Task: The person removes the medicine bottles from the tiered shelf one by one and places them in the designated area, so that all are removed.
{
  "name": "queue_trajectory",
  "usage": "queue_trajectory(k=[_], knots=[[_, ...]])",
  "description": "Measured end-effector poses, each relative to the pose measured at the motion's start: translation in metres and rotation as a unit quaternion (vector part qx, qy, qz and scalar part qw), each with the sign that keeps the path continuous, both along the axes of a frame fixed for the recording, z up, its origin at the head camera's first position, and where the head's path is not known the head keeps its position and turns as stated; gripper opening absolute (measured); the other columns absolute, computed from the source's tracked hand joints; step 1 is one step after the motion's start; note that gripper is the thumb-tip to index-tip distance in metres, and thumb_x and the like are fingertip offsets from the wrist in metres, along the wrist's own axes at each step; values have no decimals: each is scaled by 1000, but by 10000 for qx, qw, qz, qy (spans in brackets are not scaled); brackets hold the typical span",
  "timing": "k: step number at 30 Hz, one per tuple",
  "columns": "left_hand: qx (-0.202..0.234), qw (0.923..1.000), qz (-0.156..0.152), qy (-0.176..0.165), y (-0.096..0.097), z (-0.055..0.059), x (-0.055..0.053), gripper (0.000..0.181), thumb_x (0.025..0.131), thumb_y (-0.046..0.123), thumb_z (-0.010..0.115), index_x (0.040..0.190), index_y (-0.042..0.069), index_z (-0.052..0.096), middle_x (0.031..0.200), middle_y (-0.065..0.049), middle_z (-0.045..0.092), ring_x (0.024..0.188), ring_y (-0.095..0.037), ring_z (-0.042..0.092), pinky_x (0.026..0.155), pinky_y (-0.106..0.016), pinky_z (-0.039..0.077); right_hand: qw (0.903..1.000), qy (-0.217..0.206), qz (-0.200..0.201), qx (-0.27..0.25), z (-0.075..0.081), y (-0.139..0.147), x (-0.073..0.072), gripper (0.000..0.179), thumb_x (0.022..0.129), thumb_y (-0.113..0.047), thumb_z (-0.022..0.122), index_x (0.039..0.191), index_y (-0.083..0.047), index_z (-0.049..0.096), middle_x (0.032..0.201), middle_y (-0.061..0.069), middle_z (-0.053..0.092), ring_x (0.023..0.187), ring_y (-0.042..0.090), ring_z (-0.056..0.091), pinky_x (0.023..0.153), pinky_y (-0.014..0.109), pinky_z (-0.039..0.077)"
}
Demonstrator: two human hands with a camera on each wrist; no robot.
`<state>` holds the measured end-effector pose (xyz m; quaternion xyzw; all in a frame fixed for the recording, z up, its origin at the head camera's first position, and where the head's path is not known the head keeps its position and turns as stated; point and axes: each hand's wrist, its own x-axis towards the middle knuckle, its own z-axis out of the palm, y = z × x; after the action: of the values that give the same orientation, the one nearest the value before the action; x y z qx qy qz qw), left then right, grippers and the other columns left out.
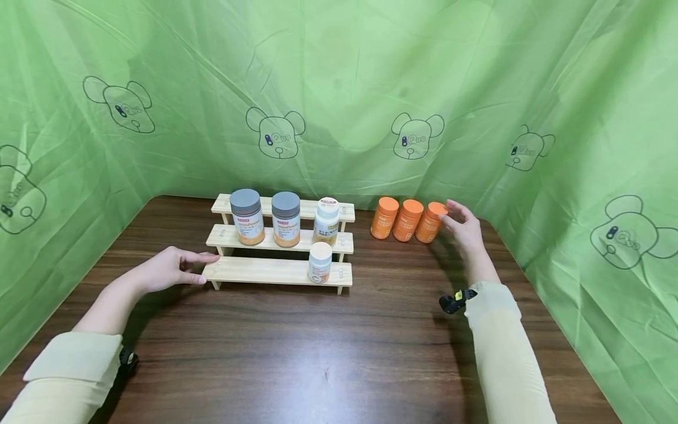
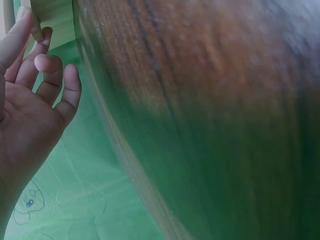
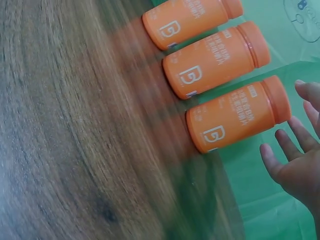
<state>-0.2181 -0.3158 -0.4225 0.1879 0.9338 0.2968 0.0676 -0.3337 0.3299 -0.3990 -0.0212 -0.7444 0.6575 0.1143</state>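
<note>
left hand (image 1: 165, 269) pinching 1 rack (image 1: 265, 270) | right hand (image 1: 467, 232) loose | 3 orange bottles (image 1: 408, 221), 4 others (image 1: 286, 221)

The widest way in runs over the front of the table (image 1: 318, 341), between the two forearms. A lane of bare wood leads back between the rack (image 1: 254, 271) and the three orange bottles (image 1: 406, 222), which stand too close together for fingers to slip between. Behind them the curtain (image 1: 328, 70) hems things in; the right hand (image 1: 466, 232) blocks their right side. On the bottom shelf, room stretches left of the small white bottle (image 1: 320, 266) — up to the left hand (image 1: 169, 270) at the rack's end. Two gray-lidded jars (image 1: 246, 221) obstruct the middle shelf.
</note>
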Motion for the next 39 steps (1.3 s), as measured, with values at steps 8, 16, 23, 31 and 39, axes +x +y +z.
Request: queue_trajectory(k=[8, 16, 23, 31, 39], knots=[[-59, 10000, -10, 51, 0, 1, 1, 52, 77, 35, 77, 126, 24, 63, 123, -6, 62, 114, -14, 52, 88, -15, 37, 9982, -103, 92, 587, 30, -7, 23, 57, 86, -11, 68, 139, -7, 46, 134, 4, 52, 127, 33, 41, 79, 12, 43], [29, 10000, 17, -8, 1, 2, 0, 52, 76, 34, 77, 125, 23, 63, 123, -7, 62, 112, -14, 53, 87, -13, 36, 9931, -102, 229, 1142, 51, -16, 37, 58, 88, -22, 67, 140, -12, 46, 139, 7, 47, 126, 30, 41, 83, 19, 41], [328, 9993, -50, -180, 2, 3, 3, 54, 77, 28, 77, 127, 16, 62, 79, -1, 63, 61, -6, 45, 65, -22, 39, 9913, 172, 429, 1236, 54, -28, 35, 55, 88, -23, 67, 139, -14, 47, 139, 10, 47, 129, 24, 41, 97, 30, 38], [473, 9988, -122, 42, -2, 1, 1, 46, 77, 29, 78, 120, 21, 66, 114, -1, 67, 100, -1, 57, 82, -19, 43, 9887, 224, 504, 1395, 70, -55, 48, 55, 87, -29, 69, 137, -17, 50, 130, 7, 52, 120, 20, 45, 86, 24, 40], [647, 9975, -245, -104, 3, -1, -3, 45, 78, 30, 77, 120, 19, 65, 114, -4, 66, 95, -6, 58, 81, -23, 44, 9852, 503, 900, 1369, 83, -85, 64, 49, 87, -25, 68, 133, -18, 54, 136, 6, 51, 130, 21, 40, 110, 46, 23]])
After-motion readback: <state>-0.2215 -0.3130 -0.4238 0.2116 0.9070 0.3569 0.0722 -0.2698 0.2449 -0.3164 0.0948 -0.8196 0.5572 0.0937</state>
